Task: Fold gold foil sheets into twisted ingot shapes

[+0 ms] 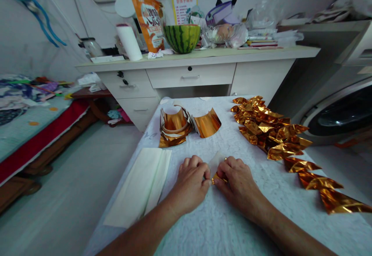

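A small piece of gold foil paper [215,177], mostly covered by fingers, lies low over the table between my hands. My left hand [190,182] is closed, thumb and fingertips pinching its left end. Curled over the right part of the same foil is my right hand [240,186]. A thin translucent whitish sheet [216,160] sticks up just behind the foil, between the hands. Left of my left hand lies a stack of pale paper sheets [138,186]. Curved gold foil sheets [207,123] and a curled bundle of gold foil [174,122] sit beyond my hands.
Several folded gold foil pieces [270,128] form a pile and a row along the table's right side. A white desk [190,74] with a watermelon half [182,39] stands behind. A washing machine [343,105] is at right, a bed [37,124] at left.
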Tool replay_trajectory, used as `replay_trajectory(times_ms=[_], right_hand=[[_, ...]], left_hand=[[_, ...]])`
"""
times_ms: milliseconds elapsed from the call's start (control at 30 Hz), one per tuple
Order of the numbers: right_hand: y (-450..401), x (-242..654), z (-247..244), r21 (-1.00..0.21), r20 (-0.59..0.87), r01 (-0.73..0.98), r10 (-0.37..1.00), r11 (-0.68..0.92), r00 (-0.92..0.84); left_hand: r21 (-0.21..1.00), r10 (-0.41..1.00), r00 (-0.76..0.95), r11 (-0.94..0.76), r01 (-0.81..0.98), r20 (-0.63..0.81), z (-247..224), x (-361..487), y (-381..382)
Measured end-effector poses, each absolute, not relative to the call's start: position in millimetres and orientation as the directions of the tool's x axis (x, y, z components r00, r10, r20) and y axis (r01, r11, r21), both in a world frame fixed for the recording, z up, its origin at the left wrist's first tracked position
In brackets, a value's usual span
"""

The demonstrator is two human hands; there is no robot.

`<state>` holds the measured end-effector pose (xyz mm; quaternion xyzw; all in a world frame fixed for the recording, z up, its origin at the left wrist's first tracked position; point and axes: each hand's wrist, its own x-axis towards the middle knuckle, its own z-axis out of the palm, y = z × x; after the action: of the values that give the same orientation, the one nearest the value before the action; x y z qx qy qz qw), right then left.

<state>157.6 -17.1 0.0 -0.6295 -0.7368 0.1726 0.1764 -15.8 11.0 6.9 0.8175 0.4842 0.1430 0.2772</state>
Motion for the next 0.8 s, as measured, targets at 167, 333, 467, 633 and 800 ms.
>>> replay_trajectory(times_ms=[167, 333, 467, 633, 800], right_hand=[[-17, 157, -2, -0.477, 0.056, 0.866, 0.988, 0.151, -0.142], [-15, 158, -2, -0.5, 0.046, 0.854, 0.989, 0.142, -0.138], [-14, 160, 1, -0.507, 0.02, 0.848, 0.986, 0.153, -0.166], [-14, 165, 5, -0.517, -0.053, 0.842, 0.976, 0.155, -0.212], [-14, 169, 6, -0.535, -0.055, 0.824, 0.965, 0.188, -0.256]], left_hand=[[0.597, 0.868, 0.495, -0.377, 0.708, -0.039, 6, -17, 12], [0.607, 0.869, 0.493, -0.369, 0.704, -0.044, 8, -16, 13], [0.608, 0.871, 0.489, -0.363, 0.706, -0.048, 8, -16, 13], [0.609, 0.869, 0.493, -0.366, 0.704, -0.048, 7, -16, 13], [0.609, 0.87, 0.489, -0.355, 0.709, -0.062, 9, -16, 13]])
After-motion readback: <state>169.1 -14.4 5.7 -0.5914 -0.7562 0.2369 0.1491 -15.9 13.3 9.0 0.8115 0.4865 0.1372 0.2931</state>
